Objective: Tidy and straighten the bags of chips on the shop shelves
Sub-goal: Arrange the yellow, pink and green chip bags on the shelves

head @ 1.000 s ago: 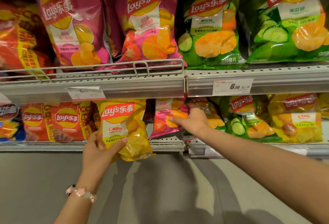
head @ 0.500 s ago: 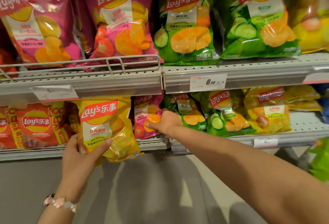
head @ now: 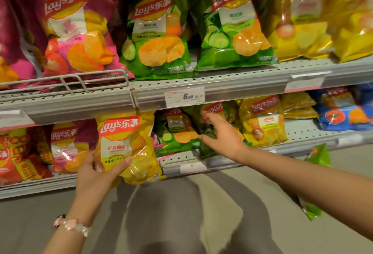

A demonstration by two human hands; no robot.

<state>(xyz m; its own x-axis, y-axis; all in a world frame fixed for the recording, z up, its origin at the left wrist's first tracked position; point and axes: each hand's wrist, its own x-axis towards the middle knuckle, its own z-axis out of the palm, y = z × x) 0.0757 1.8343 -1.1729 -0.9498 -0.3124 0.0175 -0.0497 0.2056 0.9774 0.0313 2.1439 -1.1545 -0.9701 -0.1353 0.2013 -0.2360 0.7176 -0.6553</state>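
Right hand point(head: 224, 136) moved off pink bag onto green bag point(head: 177, 132), left hand point(head: 96, 171) gripping yellow bag point(head: 129, 144)

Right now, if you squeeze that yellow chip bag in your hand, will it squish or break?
The yellow chip bag looks puffy and crinkly where the left hand grips its lower edge, so it would probably squish and spring back. It is probably light, since one hand holds it up. The shiny film may be slippery, and a hard squeeze could crush the chips inside.

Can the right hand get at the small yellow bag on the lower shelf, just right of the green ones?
Probably yes. The right hand is open, holds nothing, and reaches in at the green bags; the small yellow bag stands beside them at the shelf front, with nothing before it.
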